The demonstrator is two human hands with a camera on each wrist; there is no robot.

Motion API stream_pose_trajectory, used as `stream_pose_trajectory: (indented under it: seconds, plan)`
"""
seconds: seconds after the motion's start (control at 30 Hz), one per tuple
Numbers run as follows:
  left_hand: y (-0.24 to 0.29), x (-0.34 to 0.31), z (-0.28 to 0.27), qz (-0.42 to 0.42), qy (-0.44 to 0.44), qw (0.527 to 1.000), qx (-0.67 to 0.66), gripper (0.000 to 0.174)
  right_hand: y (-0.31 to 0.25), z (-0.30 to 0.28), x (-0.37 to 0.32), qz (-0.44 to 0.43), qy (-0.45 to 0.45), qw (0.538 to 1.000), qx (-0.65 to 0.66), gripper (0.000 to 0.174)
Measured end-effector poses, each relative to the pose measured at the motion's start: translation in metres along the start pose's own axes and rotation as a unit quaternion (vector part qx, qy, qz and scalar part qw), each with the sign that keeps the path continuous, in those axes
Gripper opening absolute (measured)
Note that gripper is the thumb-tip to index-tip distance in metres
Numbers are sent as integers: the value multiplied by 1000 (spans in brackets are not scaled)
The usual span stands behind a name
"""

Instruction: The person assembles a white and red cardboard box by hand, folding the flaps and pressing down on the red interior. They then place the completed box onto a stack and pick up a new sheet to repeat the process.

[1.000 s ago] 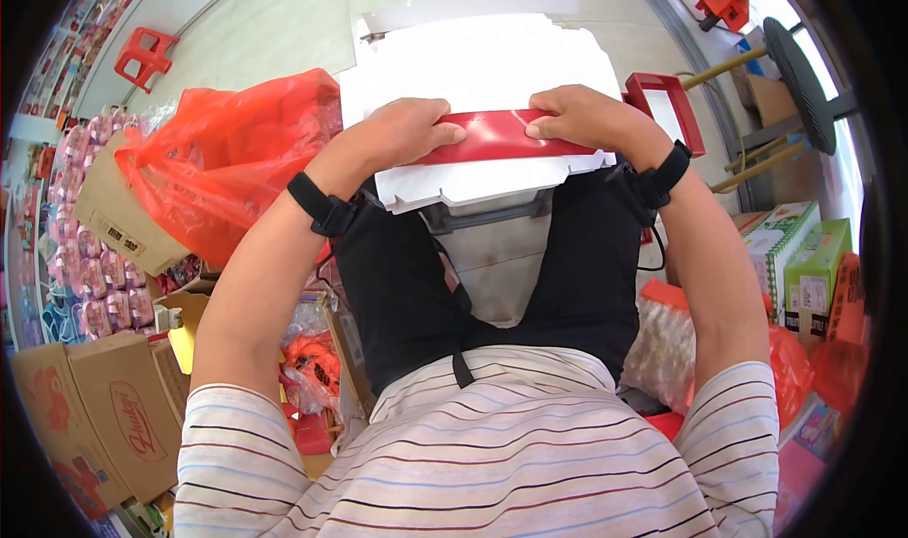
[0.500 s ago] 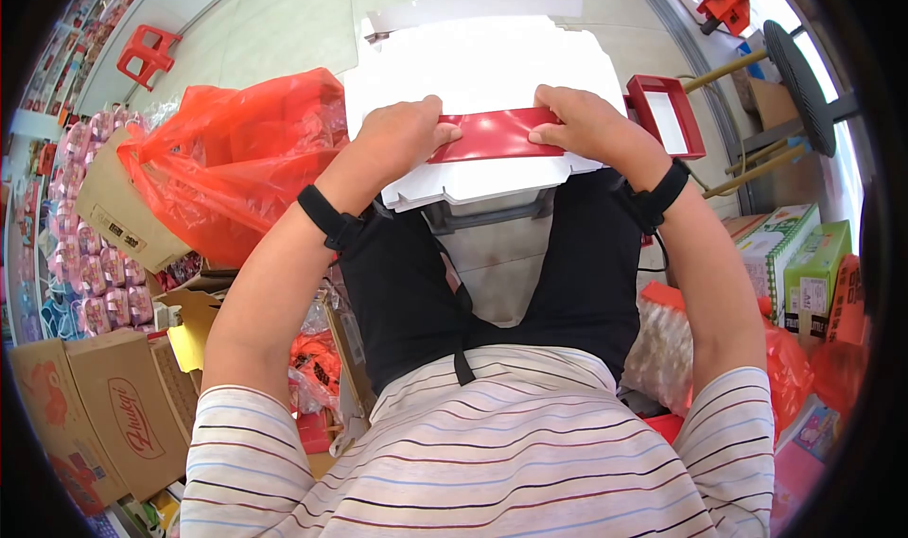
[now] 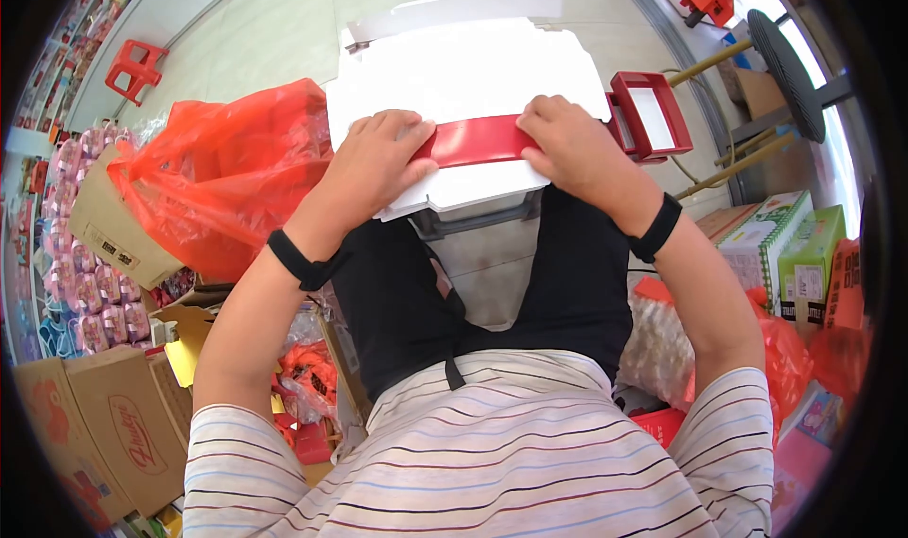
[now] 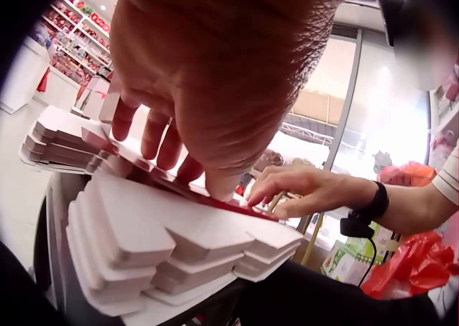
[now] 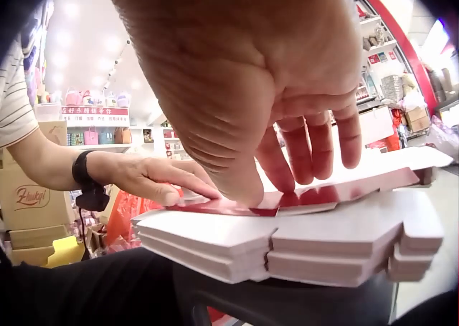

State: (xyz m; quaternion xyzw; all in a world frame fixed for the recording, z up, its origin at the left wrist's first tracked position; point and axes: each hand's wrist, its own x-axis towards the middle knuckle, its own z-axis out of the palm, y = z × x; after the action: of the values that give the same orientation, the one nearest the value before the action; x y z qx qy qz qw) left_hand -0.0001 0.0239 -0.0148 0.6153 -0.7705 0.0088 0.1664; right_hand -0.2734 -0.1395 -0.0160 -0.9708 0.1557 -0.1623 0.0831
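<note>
A glossy red strip [image 3: 478, 141] lies across a stack of white die-cut card sheets [image 3: 473, 65] above the person's knees. At its left end the left hand [image 3: 378, 160] rests with fingers spread and relaxed, touching strip and sheets. The right hand [image 3: 577, 150] rests on the other end, its fingers bent slightly downward. In the left wrist view, the fingertips of the left hand [image 4: 201, 89] press on the red piece [image 4: 237, 205] over the layered sheets [image 4: 179, 226]. The right wrist view shows the right hand [image 5: 258, 89] with thumb and fingers down on the red piece [image 5: 315, 197].
A red open tray [image 3: 653, 112] with a white inside stands right of the stack. Left of it lies a red plastic bag [image 3: 236, 174]. Cardboard boxes [image 3: 118, 425] are at lower left, a round stool [image 3: 785, 75] at upper right, and a red stool [image 3: 135, 69] at upper left.
Both hands have loosened from pinching the strip's ends to resting flatter on it, with fingers more spread. The whole head view has shifted slightly, moving the stack a little left.
</note>
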Motion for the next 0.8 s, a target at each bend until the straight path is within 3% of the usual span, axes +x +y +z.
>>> stream_pose_trajectory:
  seconds: [0.07, 0.17, 0.27, 0.37, 0.47, 0.57, 0.7, 0.8]
  plan:
    - [5, 2, -4, 29, 7, 999, 17, 45, -11, -4, -4, -2, -6, 1000, 23, 37]
    - [4, 11, -10, 23, -66, 997, 15, 44, -11, -6, -5, -12, -27, 1000, 8, 36]
    - [3, 15, -10, 68, -97, 992, 36, 40, -12, -9, -2, -38, -40, 998, -21, 35]
    - [3, 12, -7, 92, -81, 990, 70, 35, -12, -2, -1, -82, -28, 992, -89, 34]
    - [-3, 15, -5, 79, -34, 996, 20, 27, -10, 6, 0, -95, 16, 989, -111, 31]
    - [-1, 20, -11, -18, -48, 998, -28, 20, -8, 2, 3, -56, 44, 995, -65, 29]
    - [-2, 26, -9, -60, -30, 996, -59, 20, -4, 3, 10, -19, 84, 996, -5, 23]
    - [-9, 30, -3, -84, -28, 994, -63, 25, 0, 7, 21, 47, 51, 997, -14, 19]
